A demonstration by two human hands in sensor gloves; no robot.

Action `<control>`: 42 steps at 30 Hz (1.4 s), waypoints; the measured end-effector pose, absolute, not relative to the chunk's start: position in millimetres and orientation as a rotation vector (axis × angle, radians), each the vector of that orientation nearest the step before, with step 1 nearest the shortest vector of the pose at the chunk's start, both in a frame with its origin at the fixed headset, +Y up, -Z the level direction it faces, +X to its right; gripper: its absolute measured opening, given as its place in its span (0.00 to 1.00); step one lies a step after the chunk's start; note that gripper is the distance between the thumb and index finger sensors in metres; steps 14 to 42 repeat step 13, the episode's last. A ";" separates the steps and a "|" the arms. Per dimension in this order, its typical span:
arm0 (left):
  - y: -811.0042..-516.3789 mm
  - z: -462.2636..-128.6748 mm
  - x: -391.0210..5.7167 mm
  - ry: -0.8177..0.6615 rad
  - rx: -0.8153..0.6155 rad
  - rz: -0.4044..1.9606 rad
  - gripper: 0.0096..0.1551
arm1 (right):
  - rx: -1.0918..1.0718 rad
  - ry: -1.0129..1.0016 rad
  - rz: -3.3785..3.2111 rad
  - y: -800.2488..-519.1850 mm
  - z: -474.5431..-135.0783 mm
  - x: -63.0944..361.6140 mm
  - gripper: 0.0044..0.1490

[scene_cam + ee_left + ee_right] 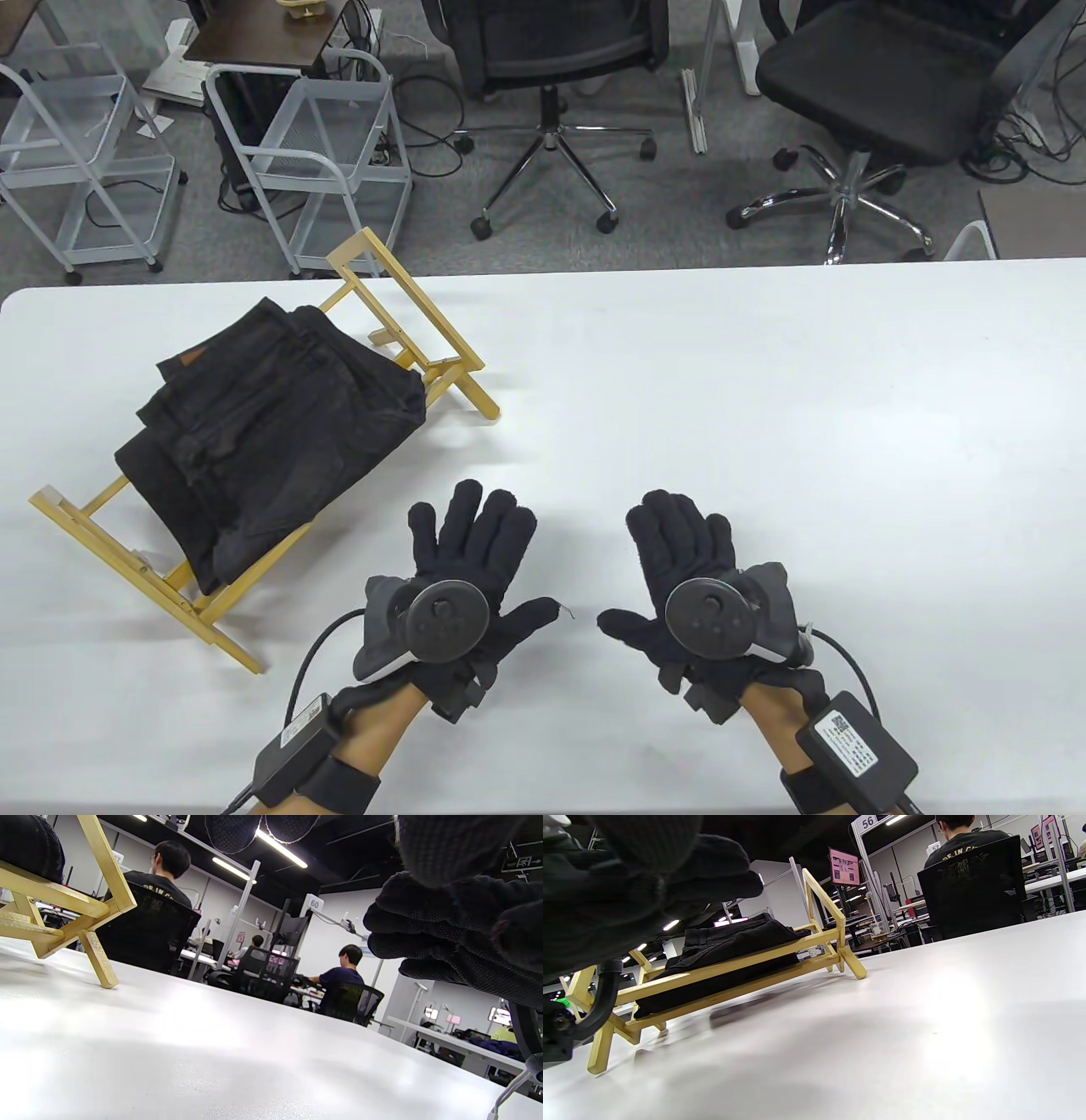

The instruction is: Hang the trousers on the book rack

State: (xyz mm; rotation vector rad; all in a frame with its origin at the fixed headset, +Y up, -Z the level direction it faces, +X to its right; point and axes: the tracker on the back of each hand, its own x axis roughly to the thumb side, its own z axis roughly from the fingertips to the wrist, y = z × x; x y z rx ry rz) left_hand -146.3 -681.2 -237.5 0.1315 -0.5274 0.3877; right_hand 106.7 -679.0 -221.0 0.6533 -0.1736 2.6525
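Note:
Folded black trousers [271,433] lie draped over the yellow wooden book rack [424,327] at the left of the white table [764,407]. The right wrist view shows the trousers [729,942] resting across the rack's rails [734,963]. In the left wrist view one rack leg [97,959] stands on the table. My left hand [471,552] lies flat on the table with fingers spread, right of the rack, holding nothing. My right hand [679,556] lies flat beside it, fingers extended, empty.
Beyond the table's far edge stand two black office chairs [551,51] and two white wire carts [322,153] on the floor. People sit at desks in the background of the wrist views.

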 end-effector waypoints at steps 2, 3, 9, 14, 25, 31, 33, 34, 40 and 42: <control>-681.1 -237.5 -146.3 -0.527 0.128 0.385 0.56 | 0.653 -0.166 2.655 -678.9 -220.8 106.6 0.69; -680.8 -237.4 -146.1 -0.527 0.121 0.388 0.56 | 0.652 -0.164 2.656 -678.6 -220.7 106.5 0.69; -681.9 -237.3 -144.8 -0.526 0.088 0.390 0.56 | 0.643 -0.121 2.675 -681.5 -222.1 106.0 0.68; -681.6 -238.2 -145.0 -0.519 0.083 0.395 0.55 | 0.632 -0.084 2.682 -683.4 -223.3 106.3 0.66; -681.6 -238.2 -145.0 -0.519 0.083 0.395 0.55 | 0.632 -0.084 2.682 -683.4 -223.3 106.3 0.66; -681.6 -238.2 -145.0 -0.519 0.083 0.395 0.55 | 0.632 -0.084 2.682 -683.4 -223.3 106.3 0.66; -681.6 -238.2 -145.0 -0.519 0.083 0.395 0.55 | 0.632 -0.084 2.682 -683.4 -223.3 106.3 0.66; -681.6 -238.2 -145.0 -0.519 0.083 0.395 0.55 | 0.632 -0.084 2.682 -683.4 -223.3 106.3 0.66; -681.6 -238.2 -145.0 -0.519 0.083 0.395 0.55 | 0.632 -0.084 2.682 -683.4 -223.3 106.3 0.66; -681.6 -238.2 -145.0 -0.519 0.083 0.395 0.55 | 0.632 -0.084 2.682 -683.4 -223.3 106.3 0.66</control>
